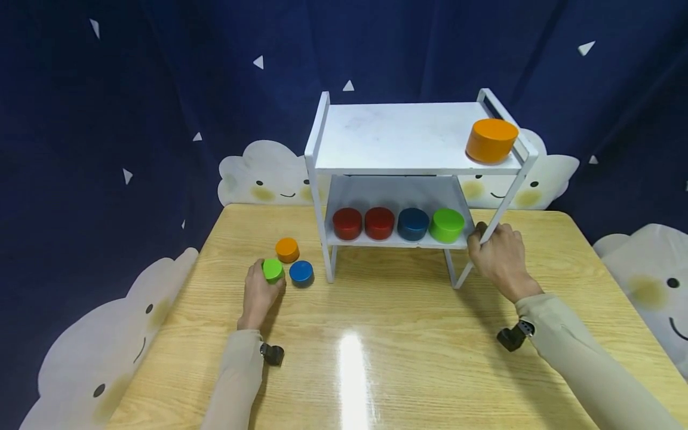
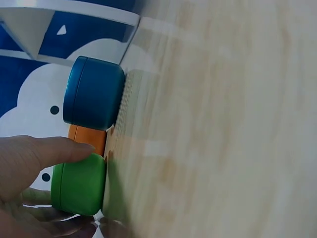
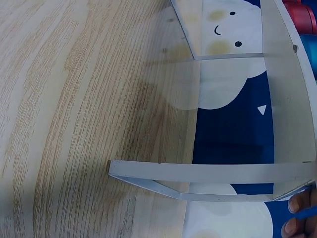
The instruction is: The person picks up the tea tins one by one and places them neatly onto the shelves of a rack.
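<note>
At the left of the table, my left hand [image 1: 259, 297] holds a small green round tin [image 1: 273, 270] between thumb and fingers. The left wrist view shows the thumb along the near side of this green tin [image 2: 81, 186] and the fingers behind it. Right beside it are a blue tin [image 1: 301, 273] and an orange tin [image 1: 287, 249]. My right hand [image 1: 500, 257] grips the white two-tier rack [image 1: 398, 134] at its right leg, level with the lower shelf. Only its fingertips [image 3: 299, 203] show in the right wrist view.
On the lower shelf stand two red tins [image 1: 347, 224], a dark blue tin [image 1: 413, 224] and a green tin [image 1: 448, 226] in a row. A larger orange tin [image 1: 491, 141] sits at the top shelf's right end. Behind the wooden table [image 1: 408, 346] hangs a dark blue curtain [image 1: 387, 48].
</note>
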Demonstrator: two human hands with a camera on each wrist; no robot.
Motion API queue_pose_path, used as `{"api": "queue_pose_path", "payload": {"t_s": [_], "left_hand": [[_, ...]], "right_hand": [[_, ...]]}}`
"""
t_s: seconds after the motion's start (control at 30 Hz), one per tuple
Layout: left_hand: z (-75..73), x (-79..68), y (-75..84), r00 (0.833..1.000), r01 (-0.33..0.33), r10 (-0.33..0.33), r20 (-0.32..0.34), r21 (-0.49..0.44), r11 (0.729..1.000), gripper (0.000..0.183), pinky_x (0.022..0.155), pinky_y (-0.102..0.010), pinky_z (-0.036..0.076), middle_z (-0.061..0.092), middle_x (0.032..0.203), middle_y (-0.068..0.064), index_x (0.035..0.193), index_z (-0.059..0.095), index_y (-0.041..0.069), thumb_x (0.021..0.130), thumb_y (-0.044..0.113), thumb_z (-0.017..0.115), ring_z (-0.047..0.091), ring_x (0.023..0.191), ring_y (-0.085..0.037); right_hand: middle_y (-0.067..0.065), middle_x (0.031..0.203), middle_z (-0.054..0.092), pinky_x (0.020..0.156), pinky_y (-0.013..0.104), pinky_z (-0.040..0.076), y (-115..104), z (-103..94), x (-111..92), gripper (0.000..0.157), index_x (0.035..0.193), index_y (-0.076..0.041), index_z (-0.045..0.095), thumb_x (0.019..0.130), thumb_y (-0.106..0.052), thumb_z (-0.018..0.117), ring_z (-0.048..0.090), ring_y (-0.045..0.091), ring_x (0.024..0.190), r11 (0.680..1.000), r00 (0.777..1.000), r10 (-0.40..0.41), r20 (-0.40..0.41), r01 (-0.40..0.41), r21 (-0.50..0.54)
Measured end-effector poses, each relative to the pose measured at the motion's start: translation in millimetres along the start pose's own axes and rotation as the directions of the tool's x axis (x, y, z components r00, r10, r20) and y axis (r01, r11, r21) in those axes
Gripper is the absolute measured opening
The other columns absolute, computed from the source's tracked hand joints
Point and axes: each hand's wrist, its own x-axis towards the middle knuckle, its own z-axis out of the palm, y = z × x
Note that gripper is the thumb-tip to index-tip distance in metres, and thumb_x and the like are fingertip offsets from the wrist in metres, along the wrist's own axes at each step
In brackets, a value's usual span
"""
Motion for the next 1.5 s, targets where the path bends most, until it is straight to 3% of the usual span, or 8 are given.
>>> {"api": "queue_pose_path", "payload": {"t_s": [0.53,0.8,1.17,1.5], "left_hand": [[2.5,1.3,-6.8,1.0,0.02,-0.021,-0.017,-0.054,0.998,0.068,0.101,-0.054,0.039,0.048,0.128,-0.031,0.135,0.038,-0.012,0.081,0.005,0.075,0.047,0.12,-0.043],[4.8,2.0,-7.9,0.999,0.017,-0.019,-0.027,-0.058,0.998,0.064,0.102,-0.053,0.038,0.051,0.126,-0.029,0.131,0.042,-0.011,0.08,0.005,0.077,0.048,0.119,-0.042],[1.3,-1.3,-4.2,0.998,0.069,-0.068,0.011,-0.082,0.994,0.065,0.102,-0.054,0.038,0.05,0.128,-0.027,0.133,0.04,-0.008,0.084,0.015,0.075,0.048,0.12,-0.041],[1.0,-2.5,-6.0,0.999,0.044,-0.042,0.021,-0.088,0.995,0.063,0.1,-0.054,0.039,0.051,0.126,-0.029,0.131,0.043,-0.009,0.083,0.017,0.075,0.049,0.118,-0.042]], "right_hand": [[0.007,0.054,0.039,0.053,0.044,0.03,0.2,0.6,-0.4,0.035,0.063,-0.012,0.04,0.096,-0.021,0.034,0.044,0.034,0.058,1.0,1.0,0.018,0.014,-0.018,0.019],[0.004,0.052,0.035,0.05,0.04,0.028,-0.1,0.3,-0.3,0.035,0.062,-0.013,0.039,0.096,-0.02,0.035,0.039,0.029,0.053,1.0,1.0,0.002,0.0,-0.002,0.022],[0.005,0.052,0.035,0.05,0.042,0.029,-0.1,0.6,-0.1,0.035,0.062,-0.012,0.039,0.096,-0.02,0.033,0.04,0.03,0.054,1.0,1.0,-0.001,0.002,0.001,0.016],[0.007,0.053,0.039,0.052,0.045,0.031,1.1,0.8,-0.5,0.037,0.063,-0.011,0.041,0.097,-0.021,0.031,0.044,0.034,0.057,1.0,0.999,0.012,0.03,-0.013,0.027]]}}
